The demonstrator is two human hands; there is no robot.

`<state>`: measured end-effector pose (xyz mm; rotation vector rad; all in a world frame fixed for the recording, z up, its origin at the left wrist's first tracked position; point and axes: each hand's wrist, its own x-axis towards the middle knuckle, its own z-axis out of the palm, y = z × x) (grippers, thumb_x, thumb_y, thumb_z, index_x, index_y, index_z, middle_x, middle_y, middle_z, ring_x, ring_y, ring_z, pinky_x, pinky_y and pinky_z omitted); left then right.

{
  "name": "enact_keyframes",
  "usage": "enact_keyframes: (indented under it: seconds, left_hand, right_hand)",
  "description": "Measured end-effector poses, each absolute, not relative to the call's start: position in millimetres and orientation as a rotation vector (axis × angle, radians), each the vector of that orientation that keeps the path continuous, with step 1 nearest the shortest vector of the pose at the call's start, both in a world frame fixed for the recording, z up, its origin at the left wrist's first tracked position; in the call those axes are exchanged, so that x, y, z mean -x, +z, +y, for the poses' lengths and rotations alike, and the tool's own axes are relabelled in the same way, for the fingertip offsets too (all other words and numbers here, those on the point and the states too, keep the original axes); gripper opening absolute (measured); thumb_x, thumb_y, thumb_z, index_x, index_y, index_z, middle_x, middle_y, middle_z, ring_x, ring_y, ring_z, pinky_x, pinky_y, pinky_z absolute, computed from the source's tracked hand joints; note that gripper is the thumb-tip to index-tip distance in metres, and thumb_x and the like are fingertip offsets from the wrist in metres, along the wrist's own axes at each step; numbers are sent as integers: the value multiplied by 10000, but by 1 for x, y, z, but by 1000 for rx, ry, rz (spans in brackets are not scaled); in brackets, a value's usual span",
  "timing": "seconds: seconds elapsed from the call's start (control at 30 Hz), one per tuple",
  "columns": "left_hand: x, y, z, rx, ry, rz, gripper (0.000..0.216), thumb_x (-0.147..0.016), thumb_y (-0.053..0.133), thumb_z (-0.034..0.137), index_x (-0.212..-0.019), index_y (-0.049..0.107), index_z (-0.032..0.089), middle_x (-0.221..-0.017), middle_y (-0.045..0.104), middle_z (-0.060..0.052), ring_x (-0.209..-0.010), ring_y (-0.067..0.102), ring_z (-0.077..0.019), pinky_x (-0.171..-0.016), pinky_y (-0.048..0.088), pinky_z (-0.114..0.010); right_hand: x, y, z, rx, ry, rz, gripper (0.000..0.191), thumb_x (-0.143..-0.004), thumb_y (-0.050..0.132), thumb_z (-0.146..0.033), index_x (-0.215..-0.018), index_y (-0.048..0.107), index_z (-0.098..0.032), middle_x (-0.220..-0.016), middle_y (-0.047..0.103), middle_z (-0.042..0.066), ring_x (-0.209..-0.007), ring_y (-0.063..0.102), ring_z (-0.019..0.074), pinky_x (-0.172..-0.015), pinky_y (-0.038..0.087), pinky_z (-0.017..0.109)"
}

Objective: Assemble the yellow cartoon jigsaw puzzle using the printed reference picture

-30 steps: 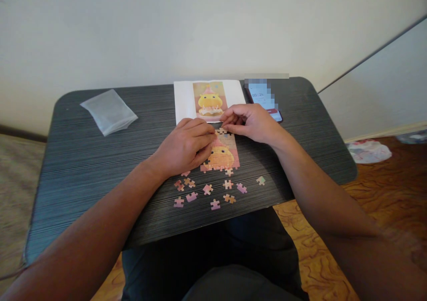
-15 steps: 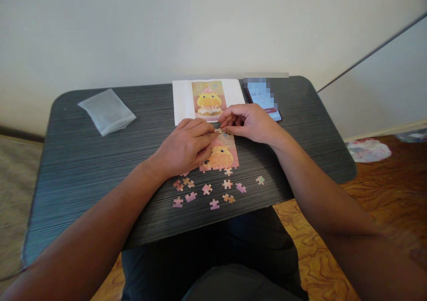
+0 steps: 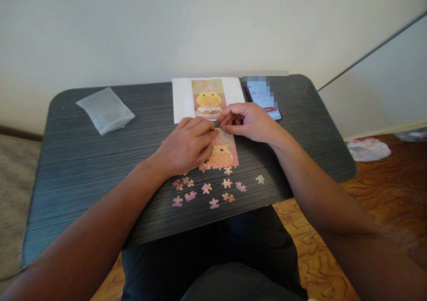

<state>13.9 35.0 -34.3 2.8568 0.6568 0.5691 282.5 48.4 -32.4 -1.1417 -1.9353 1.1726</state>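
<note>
The partly assembled jigsaw puzzle (image 3: 225, 152), showing a yellow cartoon animal, lies on the dark table, its lower edge uneven with tabs. My left hand (image 3: 190, 143) rests over its left part, fingers stretched out and fingertips on the upper area, hiding much of that side. At the top edge, my right hand (image 3: 248, 121) has its fingers curved, with thumb and index finger slightly apart and nothing visible between them. Below the puzzle are several loose jigsaw pieces (image 3: 214, 203), mostly pink and orange. A greenish piece (image 3: 259, 179) lies off to the right.
Behind the puzzle lies a white sheet (image 3: 183, 101) printed with the same picture. A phone (image 3: 263, 97) sits right of it. On the left is a translucent plastic bag (image 3: 106, 111). The table (image 3: 76, 167) stands against a pale wall; a white bag (image 3: 368, 150) is on the floor.
Dark gaps around a piece at the puzzle's top edge have closed, and it now sits flush. Both hands have stayed nearly in place.
</note>
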Motion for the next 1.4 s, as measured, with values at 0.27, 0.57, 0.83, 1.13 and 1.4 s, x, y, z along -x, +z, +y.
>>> enact_keyframes:
  seconds: [0.27,0.57,0.83,1.13,1.4]
  left_hand:
    - [-16,-29,33,-2956,511,685,326,-1131,500,258,-1289,751,122,-1263,758,-157,-1215,682,-334,-1044,546,-513]
    - [-16,-28,32,-2969,505,685,341,-1138,496,267,-1308,750,114,-1290,756,-164,-1255,675,-345,-1061,547,-523]
    - [-14,-32,33,-2917,546,672,341,-1117,506,250,-1331,735,115,-1326,745,-172,-1250,677,-344,-1077,543,-529]
    - [-14,-32,33,-2892,529,669,316,-1107,518,227,-1329,729,150,-1301,742,-162,-1255,668,-333,-1075,528,-516]
    - [-14,-32,33,-2903,531,674,323,-1113,510,234,-1315,741,132,-1300,747,-164,-1256,669,-337,-1082,527,-516]
  right_hand:
    - [-287,-35,51,1115,1272,-1891,239,-912,862,-301,-1124,788,-216,-1004,817,31,-903,749,176,-885,615,369]
    - [-289,-39,53,1111,1306,-1875,296,-890,887,-317,-1153,781,-230,-1015,810,23,-912,747,183,-889,615,370]
    - [-288,-35,51,1095,1284,-1881,231,-952,833,-344,-1155,765,-256,-1009,803,19,-920,742,194,-902,611,394]
    - [-290,-36,52,1102,1287,-1878,244,-957,832,-389,-1158,760,-273,-1033,792,17,-955,738,201,-929,609,397]
    - [-292,-39,55,1099,1289,-1872,253,-946,835,-395,-1153,768,-265,-1035,803,21,-953,744,198,-931,610,393]
